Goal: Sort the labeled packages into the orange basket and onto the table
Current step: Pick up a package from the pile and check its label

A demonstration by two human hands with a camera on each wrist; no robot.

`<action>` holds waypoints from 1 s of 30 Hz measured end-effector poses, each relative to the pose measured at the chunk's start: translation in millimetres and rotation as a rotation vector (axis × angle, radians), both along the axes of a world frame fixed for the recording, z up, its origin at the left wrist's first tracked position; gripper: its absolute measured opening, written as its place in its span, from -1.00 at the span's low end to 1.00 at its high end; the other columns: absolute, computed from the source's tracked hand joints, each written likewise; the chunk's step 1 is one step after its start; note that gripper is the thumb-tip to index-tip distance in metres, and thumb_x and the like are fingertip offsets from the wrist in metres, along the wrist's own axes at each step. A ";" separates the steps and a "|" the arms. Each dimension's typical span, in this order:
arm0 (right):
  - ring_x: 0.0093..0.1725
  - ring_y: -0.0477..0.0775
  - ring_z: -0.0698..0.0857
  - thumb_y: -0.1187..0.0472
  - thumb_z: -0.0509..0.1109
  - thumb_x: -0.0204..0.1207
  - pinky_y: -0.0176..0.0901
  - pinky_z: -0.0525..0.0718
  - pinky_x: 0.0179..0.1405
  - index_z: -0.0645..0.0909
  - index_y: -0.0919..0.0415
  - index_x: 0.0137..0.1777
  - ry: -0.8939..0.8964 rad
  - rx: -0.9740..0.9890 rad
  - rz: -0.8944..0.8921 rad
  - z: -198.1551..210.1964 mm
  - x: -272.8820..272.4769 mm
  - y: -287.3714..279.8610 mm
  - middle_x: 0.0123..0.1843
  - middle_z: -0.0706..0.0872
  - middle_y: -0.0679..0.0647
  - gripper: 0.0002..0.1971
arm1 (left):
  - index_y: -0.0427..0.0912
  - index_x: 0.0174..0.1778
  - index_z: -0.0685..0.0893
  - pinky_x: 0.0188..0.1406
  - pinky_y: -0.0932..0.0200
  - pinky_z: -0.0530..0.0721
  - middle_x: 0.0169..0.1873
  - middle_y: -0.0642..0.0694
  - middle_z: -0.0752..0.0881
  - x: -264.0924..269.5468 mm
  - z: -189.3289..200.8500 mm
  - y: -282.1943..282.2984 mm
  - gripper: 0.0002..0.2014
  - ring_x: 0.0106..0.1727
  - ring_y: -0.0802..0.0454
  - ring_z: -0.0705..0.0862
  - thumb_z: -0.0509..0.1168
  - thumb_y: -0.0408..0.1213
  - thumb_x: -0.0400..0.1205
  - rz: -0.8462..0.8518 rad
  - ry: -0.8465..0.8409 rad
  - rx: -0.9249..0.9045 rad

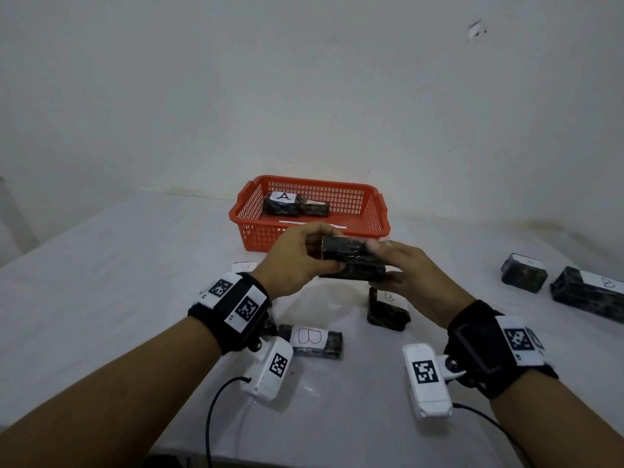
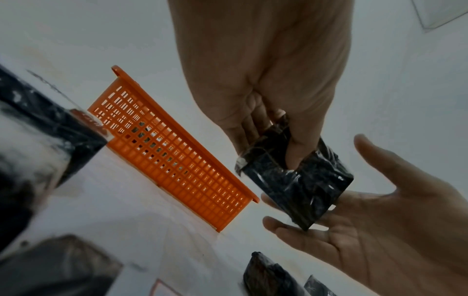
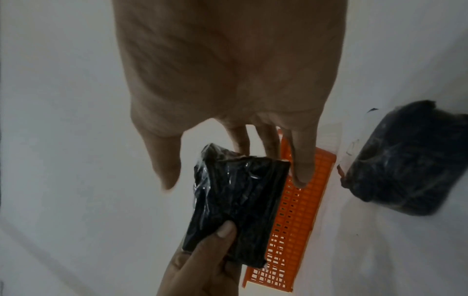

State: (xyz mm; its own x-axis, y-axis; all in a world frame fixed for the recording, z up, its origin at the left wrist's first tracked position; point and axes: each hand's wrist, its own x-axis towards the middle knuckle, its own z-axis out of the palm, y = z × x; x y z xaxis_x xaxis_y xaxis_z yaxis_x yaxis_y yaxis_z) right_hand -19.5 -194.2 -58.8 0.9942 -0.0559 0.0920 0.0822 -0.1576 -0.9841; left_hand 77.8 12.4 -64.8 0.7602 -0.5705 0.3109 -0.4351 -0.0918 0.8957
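Above the table, in front of the orange basket (image 1: 263, 234), a black wrapped package (image 1: 351, 261) hangs between both hands; its label does not show. My left hand (image 1: 310, 256) pinches its near end, thumb on one face and fingers curled on the other, as the left wrist view shows (image 2: 291, 152). My right hand (image 1: 401, 268) lies against the other end with straight fingers. In the right wrist view its thumb stands clear of the package (image 3: 235, 200). Inside the basket lie a package labelled A (image 1: 282, 206) and a second black package (image 1: 314, 209).
On the white table (image 1: 118, 282) lie a flat package marked B (image 1: 310, 339), an upright one marked B (image 1: 388, 309) under my right hand, and two more at the right, (image 1: 523, 273) and B (image 1: 591, 292). A paper slip marked A (image 1: 244, 266) lies before the basket. A wall rises behind.
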 end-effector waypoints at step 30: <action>0.30 0.10 0.83 0.09 0.70 0.22 -0.08 0.77 0.35 0.69 0.13 0.40 -0.138 -0.039 -0.023 1.0 0.7 -12.4 0.28 0.86 0.08 -0.32 | -0.11 0.50 0.63 0.46 -0.05 0.70 0.28 -0.02 0.82 -5.6 -1.1 1.4 -0.38 0.32 0.10 0.79 0.64 -0.30 0.51 -0.042 0.120 -0.034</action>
